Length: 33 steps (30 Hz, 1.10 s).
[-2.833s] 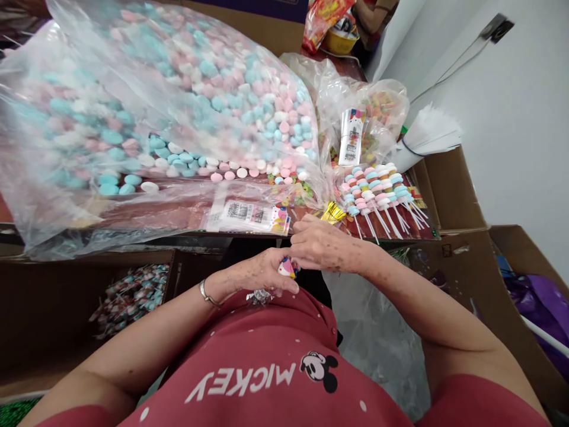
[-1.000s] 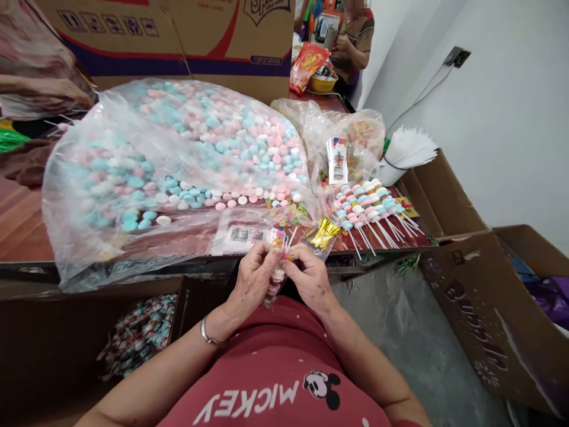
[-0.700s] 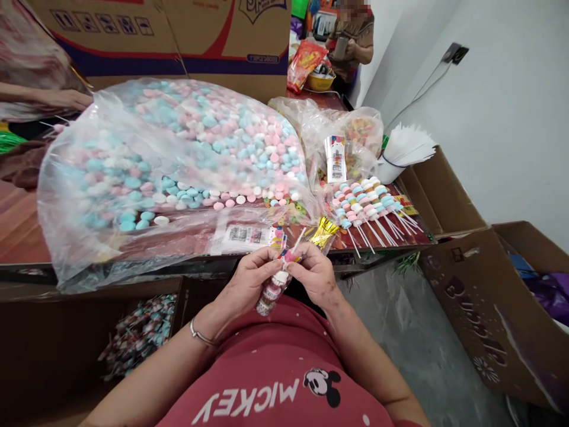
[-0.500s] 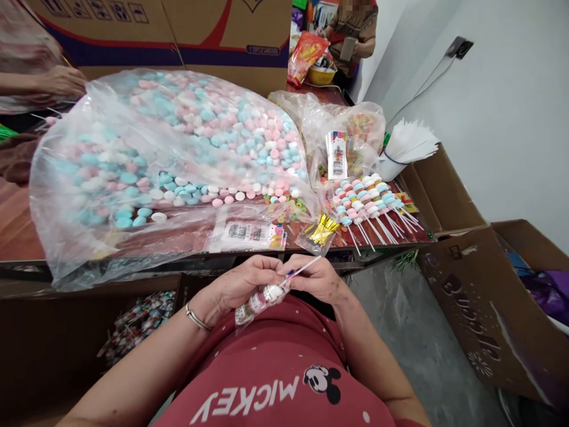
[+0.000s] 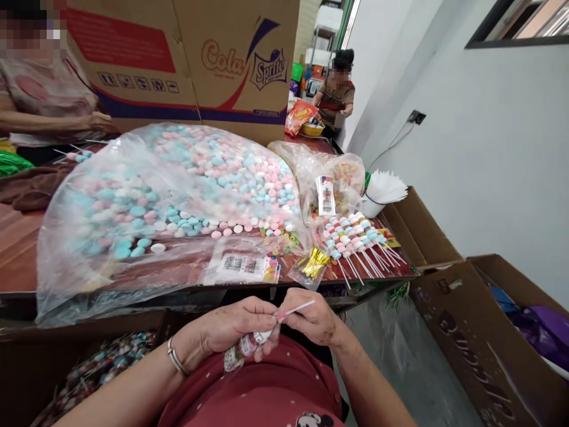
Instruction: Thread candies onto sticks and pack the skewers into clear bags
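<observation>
Hands first, left to right. There's a smooth metal bracelet (image 5: 176,358) on the left wrist, and the left hand (image 5: 242,320) is pinched on the gathered neck of a wrapped candy stick (image 5: 249,344). That candy sits between the two hands, mostly under the left one, tilted so its fat end points down-left toward the red dotted shirt (image 5: 267,388). The clear wrapper is shiny and crinkly, with stubby rounded pieces inside, whitish near the neck and pink further down; the print's too small to read. The right hand (image 5: 311,320) is curled in against the left, fingertips closed on the same neck, and the bare white end of the stick pokes up-right across its fingers.

Now the rest, same direction. Limp brown cloth (image 5: 35,187) on the reddish, wood-look worktop (image 5: 20,255), then a huge filmy plastic bag (image 5: 62,267) stuffed with matte blue, pink and white candies (image 5: 191,224), smooth fat discs. Below that, a cardboard box holds a jumble of wrapped sticks (image 5: 93,370). Along the front edge: flat glossy printed pouches (image 5: 237,268), then metallic gold twist ties (image 5: 315,263) on thin clear plastic. Behind them, a stack of slim printed sleeves (image 5: 326,196) leans on another clear bag (image 5: 349,169) of multicolored candy. Next come unwrapped candy skewers (image 5: 353,233) lined up in rows, a white tub (image 5: 372,207) of thin white sticks (image 5: 386,187), and, far right, an open cardboard carton (image 5: 471,350) with crumpled purple plastic (image 5: 528,335) in it.
</observation>
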Motion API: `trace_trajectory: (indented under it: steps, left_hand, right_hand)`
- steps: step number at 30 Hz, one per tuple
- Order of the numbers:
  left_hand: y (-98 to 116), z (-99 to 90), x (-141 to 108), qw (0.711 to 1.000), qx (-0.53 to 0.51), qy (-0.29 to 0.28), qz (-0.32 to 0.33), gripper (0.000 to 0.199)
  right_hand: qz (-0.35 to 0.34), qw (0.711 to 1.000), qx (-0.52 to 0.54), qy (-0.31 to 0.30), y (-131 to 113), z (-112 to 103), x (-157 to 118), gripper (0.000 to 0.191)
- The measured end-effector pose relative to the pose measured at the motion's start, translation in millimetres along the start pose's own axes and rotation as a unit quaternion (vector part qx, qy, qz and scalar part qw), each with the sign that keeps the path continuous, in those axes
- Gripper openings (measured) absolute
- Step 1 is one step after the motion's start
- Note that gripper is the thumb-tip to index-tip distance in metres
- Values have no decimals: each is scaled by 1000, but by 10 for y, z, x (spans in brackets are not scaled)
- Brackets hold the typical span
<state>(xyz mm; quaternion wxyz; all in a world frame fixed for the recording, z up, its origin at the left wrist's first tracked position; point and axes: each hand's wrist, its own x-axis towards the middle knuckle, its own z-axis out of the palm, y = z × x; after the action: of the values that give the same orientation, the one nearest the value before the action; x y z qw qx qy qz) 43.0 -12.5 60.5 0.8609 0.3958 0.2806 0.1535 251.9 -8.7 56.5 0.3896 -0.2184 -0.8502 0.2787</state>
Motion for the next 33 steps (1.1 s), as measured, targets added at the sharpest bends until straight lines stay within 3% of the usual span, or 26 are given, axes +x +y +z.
trace_trajectory:
  steps: [4,8,12,14,18,21,23,25,27,29,31,33]
  left_hand:
    - [91,86,12,997,31,45,59,45]
    - [245,60,-29,981,53,143,121,47]
    - [396,-169,-55,944,-1,264,198,44]
    - [446,-303,-39,925,-40,297,235,43]
    - [496,-424,44,917,-47,313,244,38]
    - [506,-385,136,924,-11,312,222,33]
    - [496,-364,208,927,6,312,208,31]
    - [470,-382,281,931,6,312,191,29]
    - [430,-433,339,934,-8,313,174,31]
    - [383,-490,372,934,-28,314,168,34]
    - [344,-529,379,933,-42,314,172,37]
    - [322,-549,371,934,-48,308,175,38]
  right_hand:
    - [8,999,-31,7,20,-132,121,24]
    - [82,993,-74,33,17,-421,275,19]
    - [171,967,-72,176,22,-763,296,25]
    - [196,946,-48,253,56,-941,270,24]
    - [223,899,-23,377,229,-1380,271,18]
    - [240,887,-44,392,387,-1764,375,13]
    - [245,894,-80,366,442,-1957,486,11]
    - [234,915,-127,302,446,-2021,600,10]
    - [221,947,-161,168,428,-1922,678,10]
    - [219,956,-192,-17,424,-1695,692,11]
    - [228,925,-253,-169,448,-1424,637,12]
    - [245,876,-340,-240,491,-1200,546,15]
